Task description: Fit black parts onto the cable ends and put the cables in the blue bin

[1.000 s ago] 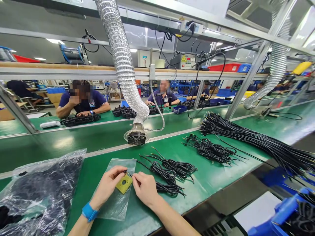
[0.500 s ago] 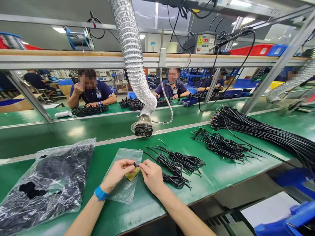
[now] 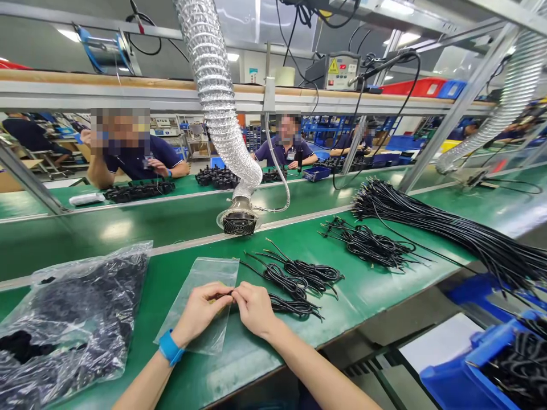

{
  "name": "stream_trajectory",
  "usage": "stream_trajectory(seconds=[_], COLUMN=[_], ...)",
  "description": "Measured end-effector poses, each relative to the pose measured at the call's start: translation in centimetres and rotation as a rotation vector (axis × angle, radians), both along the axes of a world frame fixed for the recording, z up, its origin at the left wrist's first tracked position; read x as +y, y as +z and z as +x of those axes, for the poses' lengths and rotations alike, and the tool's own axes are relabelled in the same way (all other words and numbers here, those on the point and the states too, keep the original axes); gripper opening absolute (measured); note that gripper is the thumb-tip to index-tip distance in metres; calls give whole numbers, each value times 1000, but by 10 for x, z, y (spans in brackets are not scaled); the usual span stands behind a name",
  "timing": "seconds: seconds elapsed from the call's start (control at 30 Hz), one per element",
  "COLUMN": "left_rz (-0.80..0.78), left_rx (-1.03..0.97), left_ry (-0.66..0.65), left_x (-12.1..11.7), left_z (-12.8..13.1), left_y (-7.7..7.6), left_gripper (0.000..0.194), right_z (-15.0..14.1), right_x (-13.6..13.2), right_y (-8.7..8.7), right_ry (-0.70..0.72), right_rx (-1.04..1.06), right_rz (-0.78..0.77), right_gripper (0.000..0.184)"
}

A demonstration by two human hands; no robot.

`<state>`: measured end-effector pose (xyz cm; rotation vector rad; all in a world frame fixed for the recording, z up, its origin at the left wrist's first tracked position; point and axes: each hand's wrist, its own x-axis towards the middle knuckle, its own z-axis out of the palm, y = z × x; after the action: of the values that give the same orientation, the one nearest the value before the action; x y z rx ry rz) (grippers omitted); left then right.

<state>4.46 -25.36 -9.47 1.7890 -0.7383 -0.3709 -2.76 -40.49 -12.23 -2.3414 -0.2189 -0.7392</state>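
Over a clear zip bag (image 3: 216, 336) on the green bench, my two hands meet fingertip to fingertip. My left hand (image 3: 204, 312), with a blue band at its wrist, pinches a small dark part (image 3: 223, 294) between thumb and forefinger. From the other side my right hand (image 3: 254, 309) pinches the same part's end. Fingers cover most of it, so its exact kind is hidden. Something yellowish shows faintly beneath the fingers by the bag. Right of my right hand lie coiled black cables (image 3: 314, 272) with bare-looking ends; one coil is partly behind that hand.
A large plastic bag of black pieces (image 3: 92, 310) lies left. More cable coils (image 3: 376, 245) and a long cable bundle (image 3: 436, 219) lie right. A fume duct (image 3: 239, 213) hangs ahead. A blue bin (image 3: 453, 370) stands lower right. Co-workers sit across the bench.
The view has shifted right, bringing more of the blue bin into sight. My fingers have closed further over the small dark part, hiding more of it. A co-worker at left has raised a hand.
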Motion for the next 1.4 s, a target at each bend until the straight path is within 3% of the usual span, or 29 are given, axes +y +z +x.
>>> stream_trajectory(seconds=[0.13, 0.23, 0.37, 0.6, 0.77, 1.0, 1.1, 1.27, 1.4], left_rz=[-9, -33, -52, -30, -55, -96, -138, -113, -159], left_rx=[-10, 181, 350, 142, 45, -82, -126, -118, 9], left_ry=[110, 185, 196, 66, 36, 9, 4, 2, 31], left_x=[-3, -3, 0, 1, 0, -2, -2, 0, 7], left_z=[3, 8, 9, 6, 5, 3, 4, 7, 7], left_y=[8, 13, 16, 10, 7, 7, 3, 2, 20], left_gripper=[27, 33, 35, 28, 26, 20, 20, 27, 72], right_z=[2, 4, 2, -3, -2, 2, 6, 2, -22], right_x=[4, 4, 1, -1, -3, -8, -8, -4, -14], right_y=[1, 1, 4, 9, 9, 6, 4, 19, 68], right_ry=[-65, -107, -27, -18, 43, 130, 153, 61, -134], right_rx=[-18, -69, -66, 50, 164, 355, 386, 316, 183], right_rz=[58, 85, 95, 138, 308, 521, 556, 327, -119], right_gripper=[35, 30, 29, 32, 32, 45, 47, 36, 26])
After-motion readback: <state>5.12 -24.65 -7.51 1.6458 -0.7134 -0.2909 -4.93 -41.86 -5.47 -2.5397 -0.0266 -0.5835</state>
